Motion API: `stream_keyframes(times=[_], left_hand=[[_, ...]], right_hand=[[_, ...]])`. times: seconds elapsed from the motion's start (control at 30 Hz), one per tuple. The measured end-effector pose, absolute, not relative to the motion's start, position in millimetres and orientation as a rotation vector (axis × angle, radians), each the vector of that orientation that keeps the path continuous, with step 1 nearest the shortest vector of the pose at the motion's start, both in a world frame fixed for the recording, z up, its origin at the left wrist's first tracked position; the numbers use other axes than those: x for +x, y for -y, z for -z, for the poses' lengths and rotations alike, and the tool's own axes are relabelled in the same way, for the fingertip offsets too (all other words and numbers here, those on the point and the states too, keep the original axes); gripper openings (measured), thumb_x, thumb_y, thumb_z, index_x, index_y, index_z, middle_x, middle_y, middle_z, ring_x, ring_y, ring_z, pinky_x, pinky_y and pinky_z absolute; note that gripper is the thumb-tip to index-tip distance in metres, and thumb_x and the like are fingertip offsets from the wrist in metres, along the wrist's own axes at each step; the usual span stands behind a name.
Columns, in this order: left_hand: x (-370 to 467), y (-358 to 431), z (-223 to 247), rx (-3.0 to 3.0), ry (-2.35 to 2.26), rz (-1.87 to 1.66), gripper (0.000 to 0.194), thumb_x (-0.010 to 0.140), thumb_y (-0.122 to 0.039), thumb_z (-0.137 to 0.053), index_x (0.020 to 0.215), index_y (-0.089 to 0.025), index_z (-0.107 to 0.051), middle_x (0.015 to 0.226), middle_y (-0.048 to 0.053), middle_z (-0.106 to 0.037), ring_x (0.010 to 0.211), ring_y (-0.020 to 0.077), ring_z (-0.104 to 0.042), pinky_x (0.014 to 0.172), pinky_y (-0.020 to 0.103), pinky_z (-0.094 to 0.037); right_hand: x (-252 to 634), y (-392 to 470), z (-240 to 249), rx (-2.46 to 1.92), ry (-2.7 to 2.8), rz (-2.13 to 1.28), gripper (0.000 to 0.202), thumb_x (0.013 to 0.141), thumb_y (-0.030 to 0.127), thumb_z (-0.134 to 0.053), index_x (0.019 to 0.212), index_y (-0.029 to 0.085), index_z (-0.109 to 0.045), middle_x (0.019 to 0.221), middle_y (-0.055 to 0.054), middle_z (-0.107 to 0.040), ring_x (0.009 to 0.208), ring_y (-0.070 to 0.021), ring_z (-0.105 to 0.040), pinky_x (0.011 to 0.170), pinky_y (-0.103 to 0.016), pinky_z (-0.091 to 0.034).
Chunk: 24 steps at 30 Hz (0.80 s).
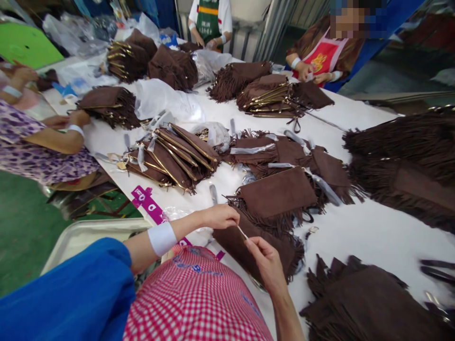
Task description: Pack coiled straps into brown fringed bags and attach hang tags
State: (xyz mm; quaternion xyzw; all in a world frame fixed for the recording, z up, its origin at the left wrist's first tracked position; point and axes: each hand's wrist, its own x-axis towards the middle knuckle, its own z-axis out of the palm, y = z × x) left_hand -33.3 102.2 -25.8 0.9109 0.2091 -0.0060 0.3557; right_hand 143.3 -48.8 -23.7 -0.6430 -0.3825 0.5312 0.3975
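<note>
A thin white strip (242,232) is stretched between my two hands, its exact kind too small to make out. My left hand (221,216) pinches the upper end with closed fingers. At the lower end, the thumb and fingertips of my right hand (266,259) are closed on it. Just beneath them lies a brown fringed pouch (245,246) at the table edge, partly covered by my hands. Another brown fringed pouch (279,192) lies flat beyond it, with plastic-wrapped straps around it.
Brown pouches with gold zippers (177,158) are stacked ahead to the left. More fringed pouches (369,298) lie at the right on the white table (341,232). A pale bin (88,237) stands below the table edge. Co-workers sit left and stand at the far side.
</note>
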Motion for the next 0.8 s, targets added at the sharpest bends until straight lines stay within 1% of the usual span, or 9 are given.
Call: stream_keyframes(times=[0.1, 0.17, 0.3, 0.37, 0.47, 0.57, 0.67, 0.73, 0.8], left_hand=[[-47, -108, 64, 2.503, -0.630, 0.194, 0.013, 0.073, -0.005, -0.063, 0.077, -0.017, -0.067, 0.084, 0.007, -0.064, 0.081, 0.0194, -0.055, 0.070, 0.027, -0.040], [-54, -108, 85, 2.556, -0.626, 0.239, 0.012, 0.069, -0.003, -0.065, 0.072, -0.015, -0.066, 0.085, 0.010, -0.062, 0.086, 0.0220, -0.054, 0.073, 0.029, -0.040], [-58, -110, 102, 2.555, -0.570, 0.200, 0.015, 0.078, -0.006, -0.061, 0.065, -0.014, -0.062, 0.083, 0.011, -0.062, 0.090, 0.0226, -0.053, 0.076, 0.031, -0.038], [-57, -115, 98, 2.550, -0.530, 0.195, 0.015, 0.078, -0.006, -0.060, 0.065, -0.015, -0.061, 0.077, 0.008, -0.062, 0.084, 0.0206, -0.053, 0.073, 0.029, -0.038], [-55, -123, 80, 2.445, -0.490, 0.141, 0.012, 0.079, -0.008, -0.059, 0.071, -0.016, -0.060, 0.074, 0.003, -0.060, 0.074, 0.0157, -0.052, 0.068, 0.026, -0.037], [-48, -125, 56, 2.067, -0.516, -0.017, 0.009, 0.081, -0.010, -0.054, 0.075, -0.016, -0.056, 0.073, -0.001, -0.057, 0.070, 0.0117, -0.051, 0.066, 0.022, -0.038], [-34, -117, 40, 1.585, -0.538, -0.153, 0.004, 0.080, -0.016, -0.053, 0.077, -0.016, -0.050, 0.071, -0.003, -0.055, 0.068, 0.0107, -0.053, 0.064, 0.021, -0.041], [-24, -108, 36, 1.314, -0.537, -0.221, 0.010, 0.076, -0.017, -0.055, 0.082, -0.016, -0.047, 0.069, -0.004, -0.056, 0.063, 0.0106, -0.055, 0.061, 0.022, -0.042], [-16, -99, 34, 1.124, -0.553, -0.276, 0.022, 0.069, -0.016, -0.058, 0.087, -0.017, -0.046, 0.067, -0.004, -0.057, 0.057, 0.0100, -0.055, 0.057, 0.022, -0.042]], right_hand=[[153, 58, 34, -1.695, 0.970, -1.340, 0.040, 0.078, 0.056, -0.065, 0.080, 0.017, -0.071, 0.076, -0.003, -0.067, 0.074, -0.0188, -0.057, 0.070, -0.028, -0.045], [157, 67, 43, -1.715, 0.923, -1.374, 0.043, 0.077, 0.058, -0.066, 0.086, 0.016, -0.073, 0.080, -0.005, -0.070, 0.077, -0.0208, -0.061, 0.072, -0.030, -0.048], [161, 83, 52, -1.758, 0.879, -1.360, 0.046, 0.076, 0.060, -0.066, 0.093, 0.017, -0.073, 0.086, -0.006, -0.072, 0.080, -0.0228, -0.065, 0.073, -0.030, -0.051], [163, 86, 48, -1.774, 0.944, -1.310, 0.045, 0.077, 0.059, -0.065, 0.091, 0.018, -0.074, 0.088, -0.007, -0.072, 0.084, -0.0240, -0.065, 0.076, -0.031, -0.050], [162, 85, 35, -1.749, 1.094, -1.254, 0.038, 0.080, 0.055, -0.062, 0.082, 0.019, -0.072, 0.082, -0.006, -0.069, 0.078, -0.0216, -0.062, 0.072, -0.029, -0.048], [158, 79, 21, -1.682, 1.128, -1.239, 0.034, 0.083, 0.052, -0.059, 0.076, 0.019, -0.066, 0.071, -0.002, -0.060, 0.066, -0.0167, -0.055, 0.061, -0.025, -0.044], [152, 70, 11, -1.629, 1.038, -1.226, 0.035, 0.083, 0.053, -0.059, 0.073, 0.019, -0.062, 0.062, 0.002, -0.051, 0.057, -0.0129, -0.046, 0.052, -0.023, -0.039], [150, 64, 6, -1.604, 0.997, -1.169, 0.036, 0.082, 0.052, -0.061, 0.070, 0.018, -0.060, 0.061, 0.002, -0.050, 0.057, -0.0125, -0.045, 0.052, -0.023, -0.038], [149, 60, 3, -1.617, 0.982, -1.074, 0.035, 0.082, 0.051, -0.061, 0.072, 0.018, -0.062, 0.063, 0.001, -0.053, 0.059, -0.0132, -0.047, 0.054, -0.024, -0.039]])
